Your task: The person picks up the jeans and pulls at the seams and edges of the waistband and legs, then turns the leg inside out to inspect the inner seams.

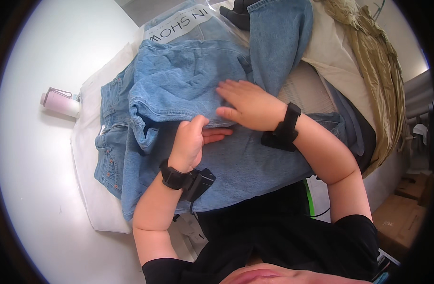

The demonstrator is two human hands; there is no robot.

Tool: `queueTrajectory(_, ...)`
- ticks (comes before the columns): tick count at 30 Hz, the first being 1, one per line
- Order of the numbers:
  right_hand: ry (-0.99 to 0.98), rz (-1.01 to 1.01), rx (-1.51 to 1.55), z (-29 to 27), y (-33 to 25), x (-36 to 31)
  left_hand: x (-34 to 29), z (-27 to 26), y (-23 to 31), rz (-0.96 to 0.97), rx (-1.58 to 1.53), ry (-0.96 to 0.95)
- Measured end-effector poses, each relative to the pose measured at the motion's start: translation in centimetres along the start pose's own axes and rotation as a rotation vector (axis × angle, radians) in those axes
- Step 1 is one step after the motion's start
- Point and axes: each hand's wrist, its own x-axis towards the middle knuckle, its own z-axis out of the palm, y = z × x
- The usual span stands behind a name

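Note:
A pair of blue denim jeans lies spread in front of me, its waistband at the left and one leg folded over the rest. My left hand grips a seamed edge of that upper layer. Its thumb rests on top, and the other fingers reach beneath the edge. Just to the right, my right hand lies palm down on the denim with its fingers stretched out. Beyond the folded leg is a clear plastic bag with a printed white panel and denim showing through it.
A pale pink bottle is on the white table at the left. White cloth sticks out under the jeans. A crumpled khaki garment hangs along the right side. Cardboard boxes stand at the lower right.

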Motion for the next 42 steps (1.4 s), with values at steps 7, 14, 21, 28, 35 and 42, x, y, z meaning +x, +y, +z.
queueTrajectory(7, 0.076, 0.005, 0.061, -0.2, 0.2, -0.3, -0.4, 0.6, 0.5, 0.027, -0.042, 0.003)
queueTrajectory(14, 0.319, -0.184, 0.395, -2.9, -1.2, -0.5, -0.3, -0.1, 0.8, 0.296, -0.122, 0.062)
queueTrajectory(21, 0.272, -0.242, 0.377, -3.0, -1.1, -0.5, 0.2, -0.6, 0.8, 0.356, -0.168, 0.173)
queueTrajectory(28, 0.405, -0.157, 0.291, -2.5, -1.1, -0.5, 0.1, -0.3, 1.0, 0.231, -0.176, 0.074)
queueTrajectory(35, 0.421, -0.140, 0.284, -2.6, -1.1, -0.7, -0.4, 0.0, 0.9, 0.142, 0.038, -0.115)
queueTrajectory(42, 0.415, -0.165, 0.277, -2.6, -1.4, -0.7, -0.3, 0.1, 0.7, 0.231, 0.005, -0.093)
